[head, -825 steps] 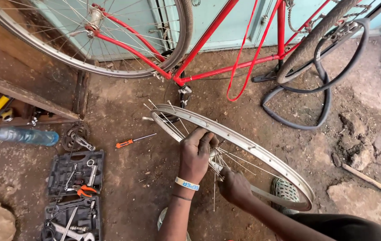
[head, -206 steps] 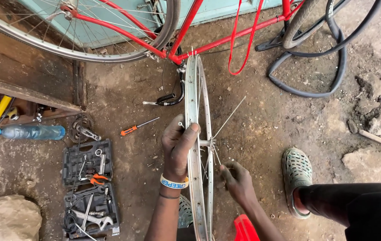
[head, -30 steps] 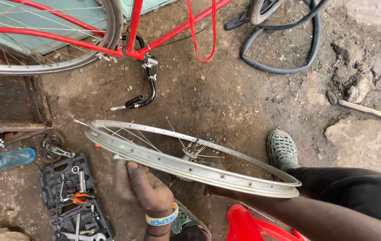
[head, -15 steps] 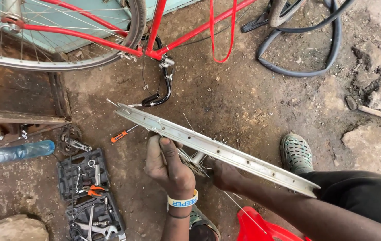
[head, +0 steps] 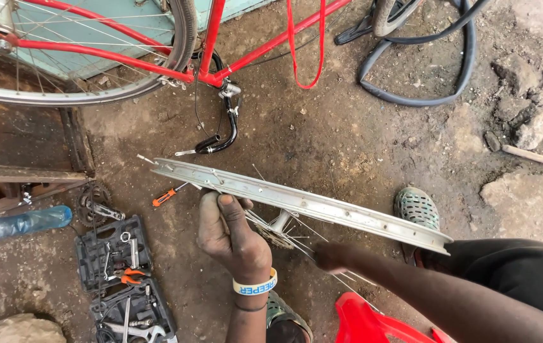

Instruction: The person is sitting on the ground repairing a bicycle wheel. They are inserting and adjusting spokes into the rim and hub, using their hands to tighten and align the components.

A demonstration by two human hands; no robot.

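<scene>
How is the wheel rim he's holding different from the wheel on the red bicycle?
The rim in the left hand is bare metal with no tyre, while the bicycle wheel wears a dark tyre. The rim is off any bike and seen nearly edge-on; the bicycle wheel sits mounted in the red frame. Both have thin metal spokes.

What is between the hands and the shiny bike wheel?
Nothing visible. The left hand already grips the silver wheel rim from below, thumb on its edge. The right hand reaches in among the thin spokes near the hub; its fingertips are hard to make out there.
</scene>
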